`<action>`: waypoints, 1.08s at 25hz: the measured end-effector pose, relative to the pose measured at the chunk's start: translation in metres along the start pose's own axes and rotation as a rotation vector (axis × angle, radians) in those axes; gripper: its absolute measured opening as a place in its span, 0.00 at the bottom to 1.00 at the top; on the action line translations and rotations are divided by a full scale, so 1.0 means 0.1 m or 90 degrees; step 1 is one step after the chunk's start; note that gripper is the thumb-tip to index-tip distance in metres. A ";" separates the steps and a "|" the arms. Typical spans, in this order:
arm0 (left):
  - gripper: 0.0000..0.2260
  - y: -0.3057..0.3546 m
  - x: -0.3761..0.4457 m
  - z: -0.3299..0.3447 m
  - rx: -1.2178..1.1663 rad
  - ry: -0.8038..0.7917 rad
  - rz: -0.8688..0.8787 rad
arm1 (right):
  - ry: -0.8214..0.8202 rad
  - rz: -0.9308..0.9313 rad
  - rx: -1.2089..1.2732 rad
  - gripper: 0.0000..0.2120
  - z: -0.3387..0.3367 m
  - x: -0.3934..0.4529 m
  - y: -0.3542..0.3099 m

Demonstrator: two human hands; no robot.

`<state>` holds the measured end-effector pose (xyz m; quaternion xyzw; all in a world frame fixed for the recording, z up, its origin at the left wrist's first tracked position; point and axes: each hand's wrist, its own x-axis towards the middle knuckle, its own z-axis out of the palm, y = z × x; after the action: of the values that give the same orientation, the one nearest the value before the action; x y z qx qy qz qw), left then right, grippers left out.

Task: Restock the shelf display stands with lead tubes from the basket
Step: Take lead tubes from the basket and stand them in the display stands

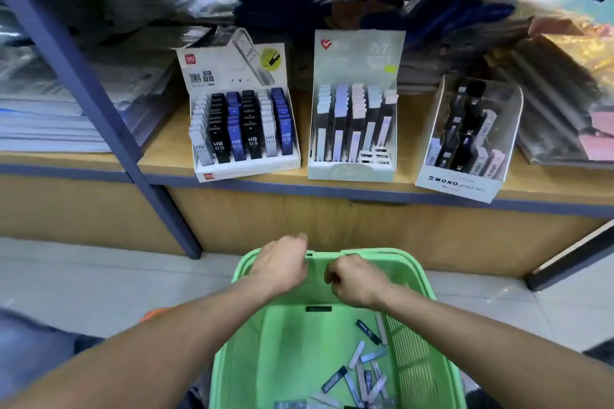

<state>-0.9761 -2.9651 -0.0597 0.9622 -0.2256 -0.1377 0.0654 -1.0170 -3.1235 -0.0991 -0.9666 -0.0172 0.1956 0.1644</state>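
We see a green basket [299,352] low in front of the shelf [332,189], with loose lead tubes [362,372] scattered in its right near corner. Our left hand [282,264] rests at the basket's far rim, fingers curled over the edge, its grip apparently clamped on that rim. Our right hand [357,280] hovers just beside it over the basket, fingers curled; we cannot tell whether they pinch anything. On the shelf stand three display stands: a HB 0.5 stand [244,123], a 0.7 stand [354,123] and a MONO stand [465,143].
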 end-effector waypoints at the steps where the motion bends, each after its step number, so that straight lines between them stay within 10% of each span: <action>1: 0.08 -0.02 0.01 0.16 -0.010 -0.025 -0.019 | -0.027 0.017 0.015 0.16 0.16 0.03 0.07; 14: 0.15 -0.07 -0.06 2.21 0.127 -0.533 0.118 | -0.360 -0.040 -0.332 0.31 1.52 -0.20 0.88; 27: 0.17 -0.25 -0.12 2.54 0.085 -0.591 0.157 | -0.347 -0.133 -0.282 0.27 1.90 -0.14 0.77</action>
<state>-1.0507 -2.9538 -0.3039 0.7673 -0.3518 -0.5289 -0.0886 -1.1053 -3.1388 -0.2837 -0.8843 -0.2009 0.4195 -0.0407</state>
